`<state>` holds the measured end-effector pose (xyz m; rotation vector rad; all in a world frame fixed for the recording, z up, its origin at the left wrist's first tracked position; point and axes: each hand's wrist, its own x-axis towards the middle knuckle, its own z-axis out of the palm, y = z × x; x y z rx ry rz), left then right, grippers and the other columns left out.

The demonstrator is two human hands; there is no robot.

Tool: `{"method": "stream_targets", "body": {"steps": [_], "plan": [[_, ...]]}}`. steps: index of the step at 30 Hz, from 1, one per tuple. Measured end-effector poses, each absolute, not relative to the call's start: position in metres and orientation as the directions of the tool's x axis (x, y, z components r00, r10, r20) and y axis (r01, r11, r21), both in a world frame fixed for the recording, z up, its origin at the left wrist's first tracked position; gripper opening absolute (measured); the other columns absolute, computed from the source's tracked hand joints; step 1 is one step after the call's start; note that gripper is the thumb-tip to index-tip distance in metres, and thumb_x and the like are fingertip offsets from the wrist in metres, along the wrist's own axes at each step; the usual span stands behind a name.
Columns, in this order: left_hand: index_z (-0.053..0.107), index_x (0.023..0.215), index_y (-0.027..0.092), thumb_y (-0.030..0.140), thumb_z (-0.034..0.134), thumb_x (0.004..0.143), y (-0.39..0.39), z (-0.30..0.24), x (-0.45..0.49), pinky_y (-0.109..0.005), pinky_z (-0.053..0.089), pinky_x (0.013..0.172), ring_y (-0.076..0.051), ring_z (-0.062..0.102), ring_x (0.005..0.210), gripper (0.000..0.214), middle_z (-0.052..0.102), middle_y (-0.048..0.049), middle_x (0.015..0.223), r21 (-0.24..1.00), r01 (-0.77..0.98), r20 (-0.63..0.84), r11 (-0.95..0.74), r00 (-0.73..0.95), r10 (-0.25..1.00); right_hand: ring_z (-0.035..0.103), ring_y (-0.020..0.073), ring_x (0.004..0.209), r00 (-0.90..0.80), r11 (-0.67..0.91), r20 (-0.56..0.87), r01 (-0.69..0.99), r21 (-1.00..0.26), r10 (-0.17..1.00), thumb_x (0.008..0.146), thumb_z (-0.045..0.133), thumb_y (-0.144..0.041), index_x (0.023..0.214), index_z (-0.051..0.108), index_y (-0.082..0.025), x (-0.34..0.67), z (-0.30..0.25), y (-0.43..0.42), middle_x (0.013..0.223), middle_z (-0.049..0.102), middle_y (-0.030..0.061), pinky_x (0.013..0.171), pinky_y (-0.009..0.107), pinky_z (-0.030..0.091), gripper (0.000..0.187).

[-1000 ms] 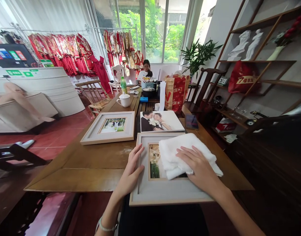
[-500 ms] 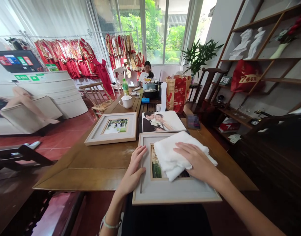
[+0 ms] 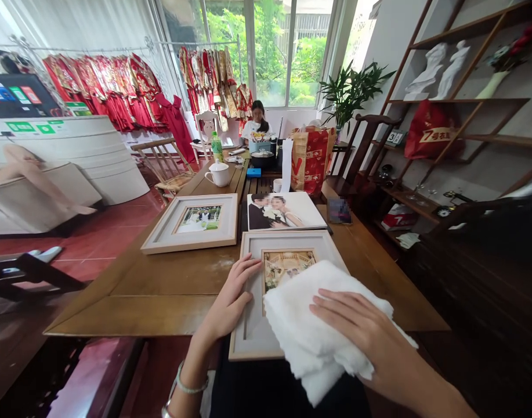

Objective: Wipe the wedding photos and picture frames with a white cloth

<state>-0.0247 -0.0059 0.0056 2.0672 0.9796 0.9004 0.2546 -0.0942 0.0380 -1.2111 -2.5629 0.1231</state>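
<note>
Framed photo, pale wood border and grey mat, lies face up at the near edge of the wooden table; its near side projects past the edge, above the person's lap. White cloth covers its lower right part and hangs over the near border.

Right hand: on top of the cloth, fingers extended; thumb hidden, so cannot tell whether it grasps the cloth or only presses. Left hand: unclenched, fingers resting on the frame's left border and mat.

Beyond: second framed photo to the left; unframed wedding print just behind the first frame.

Legible marks: paper bag, red and tan, repeated "W". Red bag on the shelf, "7号衣", last character unclear. Red-white box below, "7". Block calendar, "3", second digit uncertain. Green signs on the white counter: too small to read.
</note>
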Motion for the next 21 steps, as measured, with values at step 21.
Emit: {"method": "stream_targets", "body": {"steps": [21], "plan": [[0.037,0.139,0.027,0.011,0.038,0.087,-0.005,0.003,-0.027,-0.043,0.007,0.117,-0.023,0.015,0.14,0.055,0.026,-0.0016,0.15,0.824,0.346,0.264,-0.449,0.467,0.844,0.024,0.0244,0.138,-0.638,0.603,-0.032,0.743,-0.291,0.77,0.05,0.043,0.003,0.138,0.037,-0.026,0.239,0.054,-0.096,0.144,0.043,0.0043,0.113,0.052,0.018,0.093]]}}
